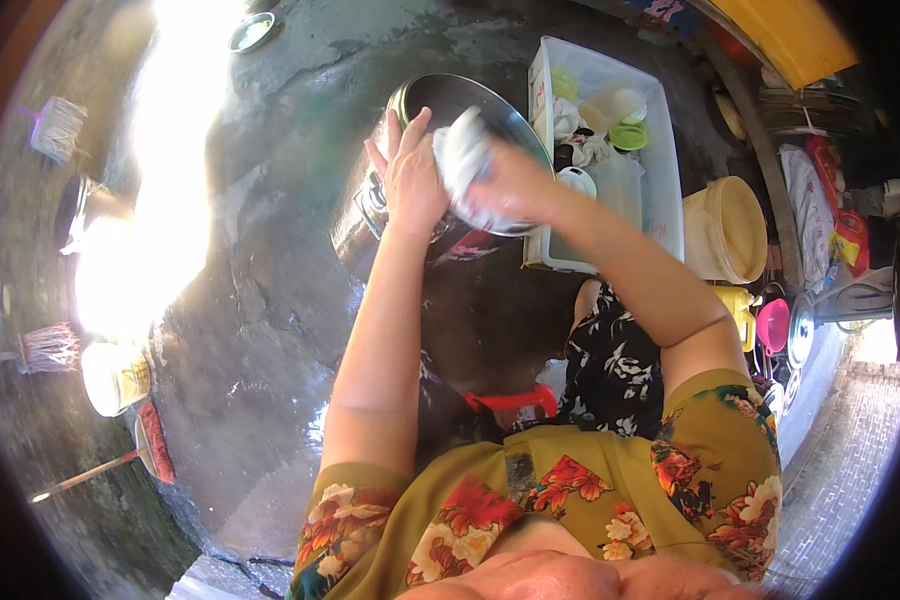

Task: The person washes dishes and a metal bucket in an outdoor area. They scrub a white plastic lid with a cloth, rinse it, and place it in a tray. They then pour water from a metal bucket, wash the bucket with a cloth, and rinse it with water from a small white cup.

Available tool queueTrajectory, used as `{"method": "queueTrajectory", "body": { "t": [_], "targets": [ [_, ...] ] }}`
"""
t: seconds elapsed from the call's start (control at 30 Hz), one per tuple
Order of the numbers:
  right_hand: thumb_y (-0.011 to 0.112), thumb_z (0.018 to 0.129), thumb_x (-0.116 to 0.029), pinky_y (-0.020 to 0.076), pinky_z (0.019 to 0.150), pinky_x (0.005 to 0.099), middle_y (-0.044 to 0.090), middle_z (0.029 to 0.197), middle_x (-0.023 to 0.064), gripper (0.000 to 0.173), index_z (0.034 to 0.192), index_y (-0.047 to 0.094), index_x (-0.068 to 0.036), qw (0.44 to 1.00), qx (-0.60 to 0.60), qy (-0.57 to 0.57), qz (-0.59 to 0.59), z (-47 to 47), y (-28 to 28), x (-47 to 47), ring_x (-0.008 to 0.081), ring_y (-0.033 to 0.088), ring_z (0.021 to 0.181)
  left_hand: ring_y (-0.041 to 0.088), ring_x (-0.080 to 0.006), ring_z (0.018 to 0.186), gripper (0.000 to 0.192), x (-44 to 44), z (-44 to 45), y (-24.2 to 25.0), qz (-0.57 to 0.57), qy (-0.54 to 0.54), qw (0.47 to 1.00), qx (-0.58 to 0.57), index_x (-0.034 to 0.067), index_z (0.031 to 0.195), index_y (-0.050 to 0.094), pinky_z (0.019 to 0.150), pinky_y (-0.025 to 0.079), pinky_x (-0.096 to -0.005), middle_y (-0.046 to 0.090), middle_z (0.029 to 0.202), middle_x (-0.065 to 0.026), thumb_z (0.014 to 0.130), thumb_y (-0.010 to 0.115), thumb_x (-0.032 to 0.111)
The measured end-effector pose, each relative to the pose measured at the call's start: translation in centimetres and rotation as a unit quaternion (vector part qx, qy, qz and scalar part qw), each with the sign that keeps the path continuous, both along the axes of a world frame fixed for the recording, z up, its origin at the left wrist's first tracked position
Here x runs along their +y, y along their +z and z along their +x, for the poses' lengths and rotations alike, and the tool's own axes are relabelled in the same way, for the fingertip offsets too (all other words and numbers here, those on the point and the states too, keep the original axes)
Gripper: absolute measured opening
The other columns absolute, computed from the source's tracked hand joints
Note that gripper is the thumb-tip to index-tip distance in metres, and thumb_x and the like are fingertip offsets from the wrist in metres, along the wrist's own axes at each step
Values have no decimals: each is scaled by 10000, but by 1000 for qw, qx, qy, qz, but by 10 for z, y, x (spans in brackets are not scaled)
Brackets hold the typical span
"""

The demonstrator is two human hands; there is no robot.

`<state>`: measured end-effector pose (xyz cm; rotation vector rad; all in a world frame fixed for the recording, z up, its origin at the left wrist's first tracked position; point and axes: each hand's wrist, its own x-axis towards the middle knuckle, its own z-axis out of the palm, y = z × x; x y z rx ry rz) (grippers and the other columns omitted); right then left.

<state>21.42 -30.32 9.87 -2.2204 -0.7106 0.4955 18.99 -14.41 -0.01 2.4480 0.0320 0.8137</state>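
Note:
A large shiny metal pot [352, 225] lies tilted before me, its mouth facing up and to the right. My left hand [412, 176] rests on the near side of its rim with the fingers spread. In my right hand [517, 184], blurred by motion, is a bunched whitish cloth [461, 154], held at the mouth of the pot. Part of the pot's inside is hidden behind the cloth and my hands.
A white plastic crate [671, 172] with cups, a green bowl and cloths stands right of the pot, beside a beige bucket [739, 229]. At left are a white bucket [116, 379], a red broom [154, 442] and mops. A small basin [251, 32] sits at the top.

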Motion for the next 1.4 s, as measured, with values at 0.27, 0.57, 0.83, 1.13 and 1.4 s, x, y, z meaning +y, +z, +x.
{"method": "queueTrajectory", "body": {
  "t": [0.27, 0.57, 0.83, 1.13, 1.4],
  "targets": [
    [762, 642, -166, 502, 829, 441, 605, 1011, 139, 381, 966, 577, -92, 929, -341, 119, -87, -6, -66, -82, 352, 586, 1005, 310, -415, 1435, 238, -7, -6, -1, -30, 123, 992, 20, 42, 955, 675, 1146, 139, -680, 552, 1384, -77, 959, 500, 204],
    [692, 689, -76, 495, 824, 445, 612, 998, 170, 303, 958, 554, -72, 950, -286, -125, 36, 54, -132, -103, 402, 597, 969, 261, -436, 1452, 531, 6, -35, 23, 114, 81, 981, 132, 10, 975, 711, 1164, 110, -659, 570, 1362, -138, 926, 565, 518],
    [682, 764, -156, 521, 756, 374, 672, 872, 150, 353, 1084, 569, -59, 927, -10, -316, 200, 88, -149, -104, 289, 668, 808, 717, -295, 800, 569, -51, -64, 56, 206, -101, 883, 409, 107, 865, 743, 723, 561, -432, 724, 814, -116, 810, 635, 663],
    [685, 760, -103, 518, 767, 336, 638, 1000, 97, 405, 1134, 560, -14, 859, 49, -384, 336, 85, -135, -124, 181, 613, 850, 690, -383, 809, 581, -21, -49, 60, -33, 50, 937, 343, 37, 816, 699, 740, 529, -475, 692, 780, -199, 830, 673, 617],
    [593, 815, -10, 560, 760, 344, 618, 1045, 102, 409, 1208, 480, -24, 836, 115, -347, 409, 76, -113, -126, 185, 645, 898, 633, -357, 629, 567, 24, -52, 29, -104, 114, 960, 234, -50, 740, 672, 654, 470, -470, 625, 630, -234, 878, 693, 499]
  ]
}}
